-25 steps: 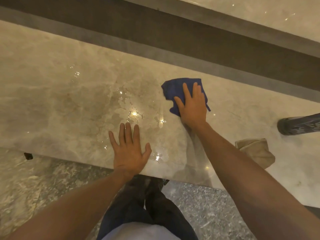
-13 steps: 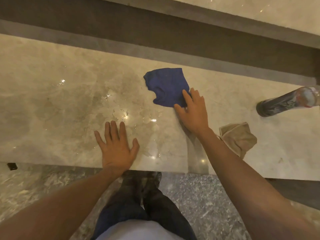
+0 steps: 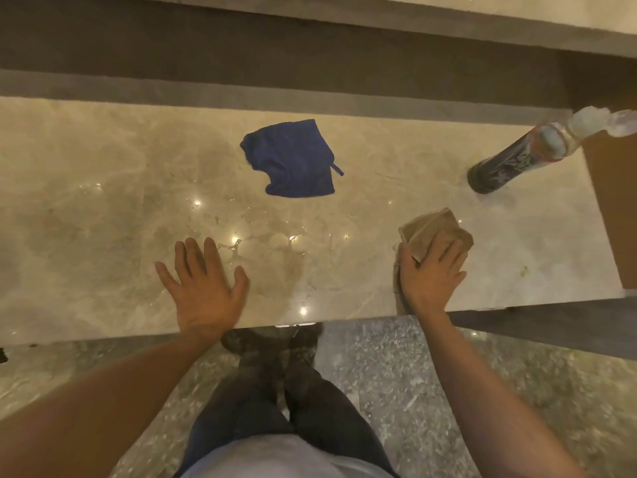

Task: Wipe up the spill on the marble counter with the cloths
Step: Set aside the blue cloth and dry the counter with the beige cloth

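Head: right hand [image 3: 431, 270] now on tan cloth [image 3: 435, 232]

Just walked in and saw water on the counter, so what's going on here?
A person is cleaning up a spill on the marble counter. Their right hand rests on a folded tan cloth near the front edge; whether the fingers grip it is unclear. The left hand lies flat and empty beside the wet patch. A blue cloth lies loose farther back, and a bottle stands to the right. Droplets remain between the hands.
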